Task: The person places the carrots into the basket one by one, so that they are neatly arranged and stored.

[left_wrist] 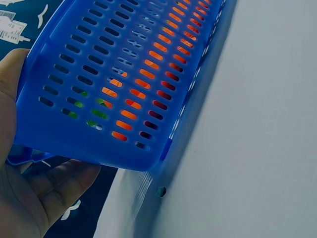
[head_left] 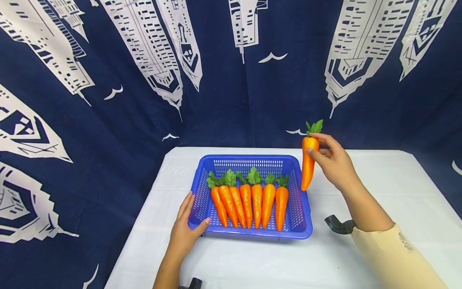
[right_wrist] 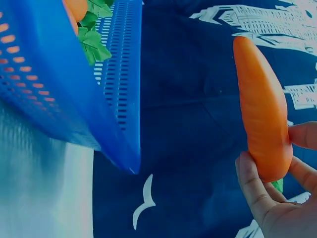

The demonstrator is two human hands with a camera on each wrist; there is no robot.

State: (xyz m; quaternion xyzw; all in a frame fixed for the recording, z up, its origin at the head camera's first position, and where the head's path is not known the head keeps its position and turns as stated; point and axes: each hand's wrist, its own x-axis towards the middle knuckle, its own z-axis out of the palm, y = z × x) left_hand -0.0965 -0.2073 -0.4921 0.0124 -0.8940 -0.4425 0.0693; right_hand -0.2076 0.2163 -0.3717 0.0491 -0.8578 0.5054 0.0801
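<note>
The right hand (head_left: pixel 333 160) pinches a carrot (head_left: pixel 308 162) above the basket's (head_left: pixel 301 224) right edge — the left hand (head_left: pixel 185 233) grips its front-left corner.

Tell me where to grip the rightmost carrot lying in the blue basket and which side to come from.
Grip the rightmost carrot across its thick upper body just below the green leaves, coming from above with fingers on its left and right flanks. It lies flat, tip toward the person, with a neighbour close on its left but free space toward the blue basket wall, so tilt in from the right.
</note>
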